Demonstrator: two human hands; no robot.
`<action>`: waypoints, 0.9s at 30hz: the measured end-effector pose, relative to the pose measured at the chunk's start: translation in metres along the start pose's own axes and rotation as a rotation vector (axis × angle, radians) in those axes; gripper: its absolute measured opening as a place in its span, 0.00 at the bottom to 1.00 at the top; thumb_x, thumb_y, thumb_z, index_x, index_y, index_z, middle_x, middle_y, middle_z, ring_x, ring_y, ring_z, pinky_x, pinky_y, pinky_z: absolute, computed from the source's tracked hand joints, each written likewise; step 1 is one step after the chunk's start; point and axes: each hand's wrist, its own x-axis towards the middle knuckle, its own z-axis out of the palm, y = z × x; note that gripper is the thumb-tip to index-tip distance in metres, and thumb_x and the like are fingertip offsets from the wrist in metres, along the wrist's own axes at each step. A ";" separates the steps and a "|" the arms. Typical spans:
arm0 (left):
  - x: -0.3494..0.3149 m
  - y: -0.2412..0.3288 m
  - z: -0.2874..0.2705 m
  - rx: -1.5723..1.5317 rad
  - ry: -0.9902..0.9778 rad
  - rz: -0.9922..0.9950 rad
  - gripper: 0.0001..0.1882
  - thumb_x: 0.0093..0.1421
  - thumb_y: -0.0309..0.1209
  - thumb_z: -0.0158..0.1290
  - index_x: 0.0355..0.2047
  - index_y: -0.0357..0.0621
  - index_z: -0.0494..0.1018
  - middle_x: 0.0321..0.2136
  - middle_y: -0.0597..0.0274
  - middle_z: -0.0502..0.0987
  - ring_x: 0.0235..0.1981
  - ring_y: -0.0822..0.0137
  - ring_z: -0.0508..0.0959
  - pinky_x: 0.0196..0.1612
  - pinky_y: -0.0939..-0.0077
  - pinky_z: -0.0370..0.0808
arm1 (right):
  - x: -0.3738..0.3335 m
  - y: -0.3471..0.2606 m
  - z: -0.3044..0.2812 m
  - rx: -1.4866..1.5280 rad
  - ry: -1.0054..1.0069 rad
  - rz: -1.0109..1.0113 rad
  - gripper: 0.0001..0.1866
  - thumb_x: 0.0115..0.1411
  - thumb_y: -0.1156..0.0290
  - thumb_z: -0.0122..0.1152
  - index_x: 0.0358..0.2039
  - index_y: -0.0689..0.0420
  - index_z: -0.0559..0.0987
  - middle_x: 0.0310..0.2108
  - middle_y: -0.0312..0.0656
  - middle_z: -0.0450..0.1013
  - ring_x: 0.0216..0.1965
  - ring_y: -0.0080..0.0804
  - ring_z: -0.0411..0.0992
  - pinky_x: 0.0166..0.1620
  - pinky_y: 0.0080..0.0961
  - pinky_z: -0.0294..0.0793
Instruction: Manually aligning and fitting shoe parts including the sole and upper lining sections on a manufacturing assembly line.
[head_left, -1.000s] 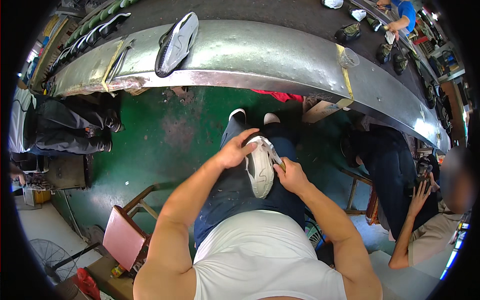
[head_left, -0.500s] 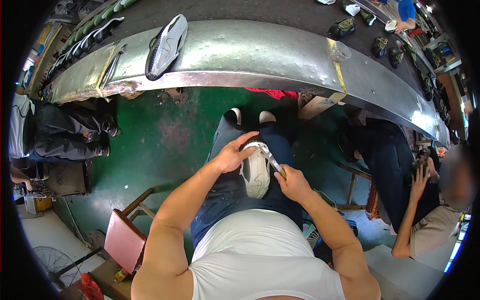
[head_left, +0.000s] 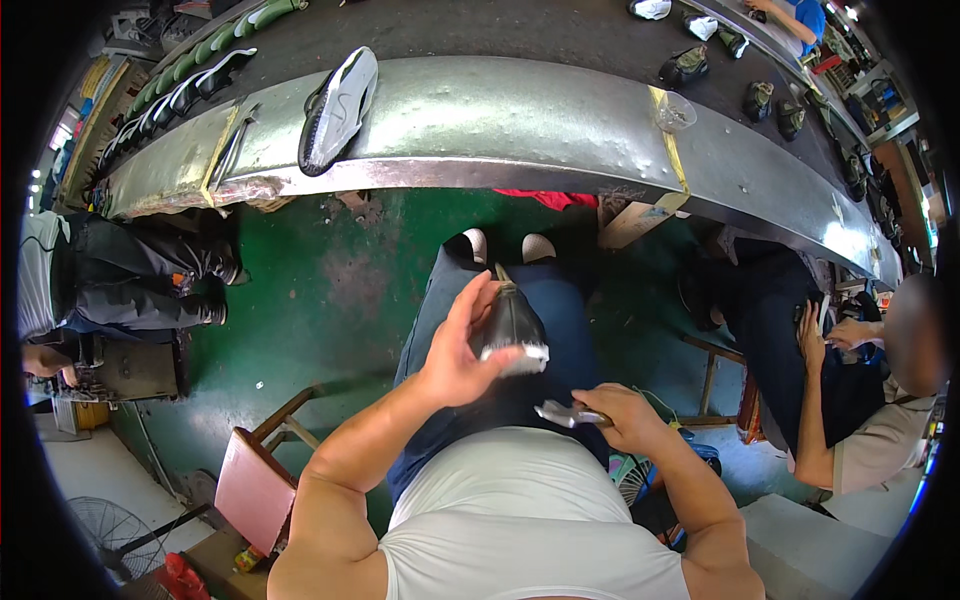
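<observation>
Over my lap, my left hand [head_left: 455, 345] grips a dark shoe upper [head_left: 517, 318] with a ragged white edge at its near end. My fingers lie along its left side and my thumb crosses that white edge. Lower and to the right, my right hand [head_left: 622, 418] is closed round the handle of a metal hand tool [head_left: 565, 412]. The tool's silver head points left, apart from the upper; motion blur hides its exact kind. My right fingertips are partly hidden behind the handle.
A metal-edged bench [head_left: 480, 110] spans the far side, with a white-and-black shoe sole [head_left: 342, 110] on it. Dark shoes [head_left: 684, 64] stand at the far right. A pink-seated stool [head_left: 255, 490] is at left. Seated co-workers flank me, one with hands [head_left: 815, 335] at right.
The shoe upper has been turned from its white underside to its dark side. My right hand has drawn the tool away from it, down and toward me.
</observation>
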 end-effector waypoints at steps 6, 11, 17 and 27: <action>0.019 0.060 -0.011 0.500 -0.115 0.678 0.63 0.42 0.24 0.73 0.71 0.39 0.41 0.59 0.34 0.66 0.59 0.37 0.70 0.68 0.42 0.57 | -0.008 0.001 0.011 0.170 0.208 0.143 0.22 0.56 0.82 0.60 0.53 0.61 0.77 0.40 0.50 0.76 0.40 0.46 0.76 0.45 0.33 0.75; 0.022 0.056 -0.016 0.609 -0.179 0.769 0.63 0.48 0.29 0.72 0.72 0.40 0.36 0.57 0.32 0.68 0.57 0.32 0.71 0.65 0.31 0.55 | 0.003 0.008 0.019 0.287 0.329 0.204 0.16 0.60 0.78 0.61 0.50 0.62 0.77 0.36 0.42 0.74 0.34 0.30 0.73 0.41 0.25 0.72; 0.028 0.055 -0.010 0.387 -0.085 0.414 0.47 0.46 0.28 0.72 0.64 0.34 0.61 0.57 0.39 0.70 0.58 0.42 0.73 0.64 0.53 0.66 | 0.018 0.013 0.026 0.668 0.365 0.353 0.21 0.61 0.71 0.66 0.52 0.65 0.73 0.39 0.37 0.74 0.36 0.22 0.71 0.42 0.22 0.72; 0.012 -0.093 0.032 0.047 -0.001 -0.601 0.31 0.67 0.37 0.56 0.66 0.39 0.63 0.51 0.50 0.78 0.48 0.66 0.78 0.52 0.73 0.74 | 0.096 0.055 0.072 0.370 0.388 0.620 0.22 0.57 0.62 0.67 0.41 0.66 0.73 0.28 0.47 0.75 0.30 0.35 0.76 0.36 0.33 0.76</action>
